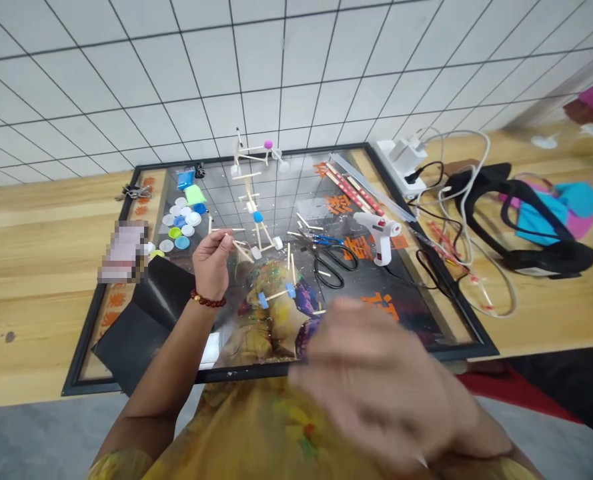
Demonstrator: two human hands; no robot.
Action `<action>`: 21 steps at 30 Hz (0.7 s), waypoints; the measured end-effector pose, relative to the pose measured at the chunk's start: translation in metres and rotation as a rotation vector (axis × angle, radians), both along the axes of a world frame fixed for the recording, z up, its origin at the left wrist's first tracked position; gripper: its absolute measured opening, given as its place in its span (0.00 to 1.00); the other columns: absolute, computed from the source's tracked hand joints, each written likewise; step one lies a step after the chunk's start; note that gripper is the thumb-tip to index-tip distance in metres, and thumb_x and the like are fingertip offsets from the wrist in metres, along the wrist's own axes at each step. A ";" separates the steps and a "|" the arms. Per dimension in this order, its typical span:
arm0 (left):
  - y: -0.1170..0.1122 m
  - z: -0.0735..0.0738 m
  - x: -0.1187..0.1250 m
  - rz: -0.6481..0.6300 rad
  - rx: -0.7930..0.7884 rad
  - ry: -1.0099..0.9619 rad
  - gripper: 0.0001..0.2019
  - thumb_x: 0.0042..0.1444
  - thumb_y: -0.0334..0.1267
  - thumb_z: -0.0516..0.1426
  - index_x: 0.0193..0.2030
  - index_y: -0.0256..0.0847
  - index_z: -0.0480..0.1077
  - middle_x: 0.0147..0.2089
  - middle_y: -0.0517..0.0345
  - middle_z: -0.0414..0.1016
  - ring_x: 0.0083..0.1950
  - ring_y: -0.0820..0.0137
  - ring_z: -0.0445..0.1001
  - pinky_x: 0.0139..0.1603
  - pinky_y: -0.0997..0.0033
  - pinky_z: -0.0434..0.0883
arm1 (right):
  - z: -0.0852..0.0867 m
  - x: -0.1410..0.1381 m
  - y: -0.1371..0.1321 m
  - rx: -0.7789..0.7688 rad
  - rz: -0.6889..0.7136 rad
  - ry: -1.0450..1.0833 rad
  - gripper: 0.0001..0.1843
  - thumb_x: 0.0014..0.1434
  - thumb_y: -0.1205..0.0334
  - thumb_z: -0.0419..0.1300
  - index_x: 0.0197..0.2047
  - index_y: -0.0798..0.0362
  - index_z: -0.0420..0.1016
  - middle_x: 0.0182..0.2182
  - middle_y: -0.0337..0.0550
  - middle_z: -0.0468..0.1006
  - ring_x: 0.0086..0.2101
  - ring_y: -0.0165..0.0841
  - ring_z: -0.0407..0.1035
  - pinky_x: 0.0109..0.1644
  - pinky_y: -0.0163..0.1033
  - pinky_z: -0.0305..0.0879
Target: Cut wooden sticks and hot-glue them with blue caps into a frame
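The left hand [211,263], wearing a red-brown beaded bracelet [209,299], is raised over the left-centre of a black-framed glass board [326,149] on the light wooden desk [41,280]. Its thumb and forefinger pinch a thin wooden stick [230,239]. The right hand [376,380] occupies the lower centre of the frame, close to the camera and motion-blurred; its finger position cannot be determined. A wooden-stick frame with a blue ball [257,217] rests on the board just right of the left hand. Below it lies a short wooden stick with blue end pieces [276,293]. A pair of black-handled scissors [332,263] lies to the right of these, beside a white hot glue gun [379,233]. Round plastic bottle caps [179,223] are grouped at the left of the board.
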State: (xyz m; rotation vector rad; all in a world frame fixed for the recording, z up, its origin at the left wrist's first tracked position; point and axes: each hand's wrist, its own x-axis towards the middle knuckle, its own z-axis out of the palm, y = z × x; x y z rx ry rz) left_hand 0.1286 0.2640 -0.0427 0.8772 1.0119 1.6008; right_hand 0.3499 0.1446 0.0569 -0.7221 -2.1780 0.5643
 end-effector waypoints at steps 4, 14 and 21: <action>-0.003 0.007 0.005 0.033 0.027 0.110 0.09 0.44 0.35 0.69 0.34 0.40 0.79 0.29 0.61 0.77 0.30 0.78 0.71 0.34 0.79 0.69 | -0.023 0.009 0.066 -0.258 -0.334 0.095 0.09 0.60 0.59 0.58 0.36 0.50 0.79 0.25 0.39 0.76 0.26 0.29 0.66 0.30 0.36 0.62; 0.002 0.024 0.035 -0.097 0.234 0.388 0.10 0.49 0.39 0.66 0.39 0.42 0.79 0.36 0.56 0.80 0.38 0.71 0.76 0.44 0.71 0.73 | -0.070 -0.020 0.126 -0.365 -0.201 0.205 0.08 0.55 0.58 0.61 0.29 0.54 0.73 0.25 0.37 0.71 0.25 0.25 0.62 0.30 0.33 0.58; 0.018 0.005 0.009 0.063 0.131 0.391 0.08 0.51 0.39 0.65 0.38 0.41 0.79 0.37 0.56 0.80 0.39 0.71 0.77 0.42 0.71 0.73 | -0.095 0.003 0.155 -0.648 -0.328 0.309 0.13 0.48 0.53 0.64 0.29 0.54 0.72 0.23 0.36 0.70 0.24 0.26 0.61 0.29 0.34 0.56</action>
